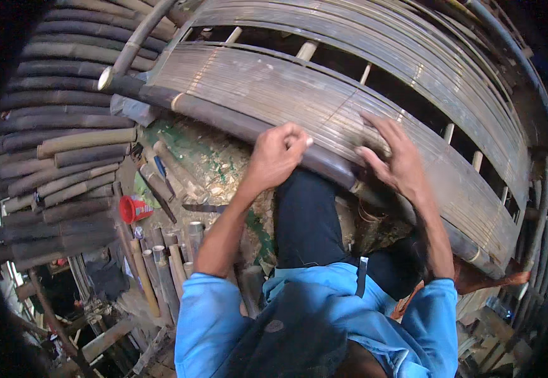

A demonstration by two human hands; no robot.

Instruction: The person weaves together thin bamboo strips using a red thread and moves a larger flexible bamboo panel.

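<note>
A slatted bamboo panel (pixel 255 79) lies in front of me, its thin strips crossed by rows of thin cord. Along its near edge runs a dark bamboo pole (pixel 223 120). My left hand (pixel 277 154) is over this pole with its fingers curled together in a pinch. A small pale spot shows at its fingertips; what they hold, if anything, I cannot make out. My right hand (pixel 396 157) hovers at the strips to the right, thumb and fingers spread apart, slightly blurred, with nothing visible in it. Between the hands a dark cord line (pixel 342 108) crosses the strips.
Stacked dark bamboo poles (pixel 66 101) fill the left side. A red plastic cup (pixel 135 209), a knife-like blade (pixel 203 208) and cut bamboo pieces (pixel 179 170) lie on the littered floor. Upright bamboo lengths (pixel 160 264) stand left of my leg. More poles (pixel 541 233) lean at right.
</note>
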